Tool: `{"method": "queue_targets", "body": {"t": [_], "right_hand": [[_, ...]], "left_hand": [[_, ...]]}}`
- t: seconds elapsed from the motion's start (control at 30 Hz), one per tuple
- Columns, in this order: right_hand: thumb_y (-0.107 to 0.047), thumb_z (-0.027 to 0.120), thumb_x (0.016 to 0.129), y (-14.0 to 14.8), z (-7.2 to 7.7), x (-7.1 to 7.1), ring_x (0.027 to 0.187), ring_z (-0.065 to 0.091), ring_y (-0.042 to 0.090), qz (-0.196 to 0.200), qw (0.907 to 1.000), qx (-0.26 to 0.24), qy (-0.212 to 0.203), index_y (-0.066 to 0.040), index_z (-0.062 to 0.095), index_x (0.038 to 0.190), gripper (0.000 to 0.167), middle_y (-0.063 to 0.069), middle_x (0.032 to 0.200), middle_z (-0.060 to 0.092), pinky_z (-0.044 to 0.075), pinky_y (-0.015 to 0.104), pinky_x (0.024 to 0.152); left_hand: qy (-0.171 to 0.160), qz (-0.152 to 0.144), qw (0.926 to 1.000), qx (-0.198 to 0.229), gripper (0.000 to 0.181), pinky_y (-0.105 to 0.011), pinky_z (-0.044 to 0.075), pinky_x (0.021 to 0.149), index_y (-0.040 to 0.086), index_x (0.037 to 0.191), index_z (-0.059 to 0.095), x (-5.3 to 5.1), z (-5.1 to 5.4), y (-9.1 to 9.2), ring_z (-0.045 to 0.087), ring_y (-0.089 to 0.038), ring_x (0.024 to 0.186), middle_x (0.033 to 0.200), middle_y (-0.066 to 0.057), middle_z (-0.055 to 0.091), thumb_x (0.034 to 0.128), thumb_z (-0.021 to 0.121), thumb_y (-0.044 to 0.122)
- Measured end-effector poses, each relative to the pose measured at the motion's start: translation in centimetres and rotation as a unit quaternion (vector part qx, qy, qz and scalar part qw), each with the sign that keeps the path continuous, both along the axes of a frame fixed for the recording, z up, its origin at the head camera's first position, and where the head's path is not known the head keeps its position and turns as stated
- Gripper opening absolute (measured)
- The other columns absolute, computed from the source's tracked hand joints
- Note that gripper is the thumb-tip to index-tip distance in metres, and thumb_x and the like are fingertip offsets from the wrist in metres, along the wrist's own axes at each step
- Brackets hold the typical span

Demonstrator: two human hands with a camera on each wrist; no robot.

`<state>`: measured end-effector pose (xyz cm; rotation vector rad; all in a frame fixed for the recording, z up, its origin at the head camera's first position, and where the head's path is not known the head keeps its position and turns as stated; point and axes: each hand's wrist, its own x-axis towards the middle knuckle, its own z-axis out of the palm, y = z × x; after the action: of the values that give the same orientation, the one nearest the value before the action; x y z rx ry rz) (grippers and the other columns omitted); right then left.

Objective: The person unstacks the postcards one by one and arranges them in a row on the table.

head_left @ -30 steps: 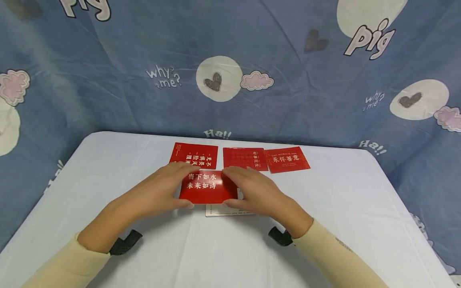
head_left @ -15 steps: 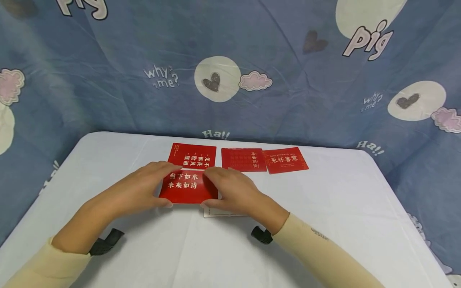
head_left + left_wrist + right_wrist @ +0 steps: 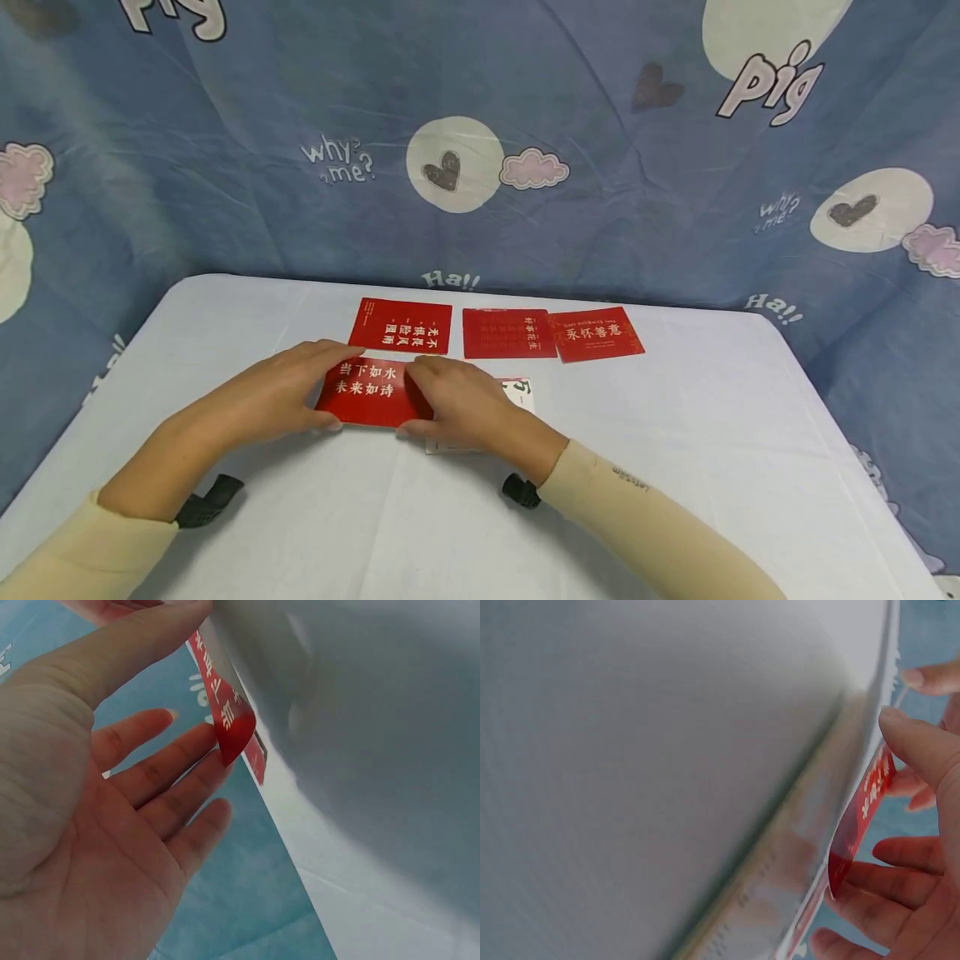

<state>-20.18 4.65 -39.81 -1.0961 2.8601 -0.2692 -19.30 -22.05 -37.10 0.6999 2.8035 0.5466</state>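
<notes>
A red card [image 3: 371, 393] with two lines of white characters is held by its short sides between both hands, just above the white tabletop. My left hand [image 3: 281, 392] grips its left end, thumb at the near corner and fingers at the far one. The right hand [image 3: 465, 404] holds the opposite end the same way. In the left wrist view the red card [image 3: 231, 724] curves slightly against the fingers. Partly hidden under the right hand lies a white printed card or stack [image 3: 519, 392], apart from the red one.
Along the back of the white table [image 3: 660, 500] lie three more red cards: a left one [image 3: 405, 323], a middle one [image 3: 508, 333] and a right one [image 3: 597, 333], whose edge meets the middle one. A blue patterned cloth [image 3: 600, 233] hangs behind.
Both hands have moved left together with the red card between them. More of the white card now shows past the right hand. The back row has not moved.
</notes>
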Motion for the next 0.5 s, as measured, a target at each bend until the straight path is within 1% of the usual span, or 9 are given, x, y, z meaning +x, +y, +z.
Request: {"method": "queue_targets", "body": {"t": [0.1, 0.2, 0.33, 0.5], "right_hand": [[-0.055, 0.080, 0.087, -0.3, -0.2, 0.1, 0.131, 0.057, 0.021, -0.001, 1.0000, 0.004, -0.001, -0.010, 0.054, 0.150, 0.082, 0.005, 0.143, 0.060, 0.053, 0.036, 0.104], [-0.056, 0.080, 0.087, -0.5, -0.2, 0.0, 0.132, 0.057, 0.020, 0.002, 0.9999, 0.003, 0.011, -0.011, 0.054, 0.148, 0.080, 0.004, 0.143, 0.060, 0.052, 0.035, 0.105], [-0.054, 0.079, 0.088, -1.0, -0.3, 0.0, 0.134, 0.055, 0.022, 0.008, 0.9996, 0.008, 0.027, -0.010, 0.055, 0.147, 0.077, 0.005, 0.142, 0.060, 0.048, 0.036, 0.110], [-0.054, 0.078, 0.089, -1.3, -0.5, 0.0, 0.135, 0.053, 0.023, 0.006, 0.9993, 0.024, 0.029, -0.010, 0.054, 0.148, 0.078, 0.006, 0.143, 0.059, 0.048, 0.036, 0.111]], "left_hand": [[-0.002, 0.001, 1.0000, -0.003, 0.097, -0.064, 0.050, 0.101, 0.007, 0.154, 0.049, 0.0, -0.1, -0.2, 0.048, -0.042, 0.136, 0.149, -0.020, 0.052, 0.0736, 0.097, 0.030], [-0.003, 0.004, 1.0000, -0.006, 0.097, -0.064, 0.051, 0.100, 0.008, 0.154, 0.049, 0.0, -0.1, -0.4, 0.047, -0.042, 0.135, 0.149, -0.020, 0.052, 0.0732, 0.097, 0.030], [-0.004, 0.006, 1.0000, -0.007, 0.096, -0.064, 0.053, 0.098, 0.007, 0.153, 0.050, -0.1, -0.3, -0.6, 0.048, -0.042, 0.134, 0.148, -0.020, 0.053, 0.0729, 0.098, 0.029], [-0.002, 0.004, 1.0000, -0.006, 0.095, -0.063, 0.053, 0.097, 0.006, 0.153, 0.050, -0.1, -0.5, -0.8, 0.049, -0.043, 0.134, 0.148, -0.022, 0.053, 0.0733, 0.097, 0.028]]}}
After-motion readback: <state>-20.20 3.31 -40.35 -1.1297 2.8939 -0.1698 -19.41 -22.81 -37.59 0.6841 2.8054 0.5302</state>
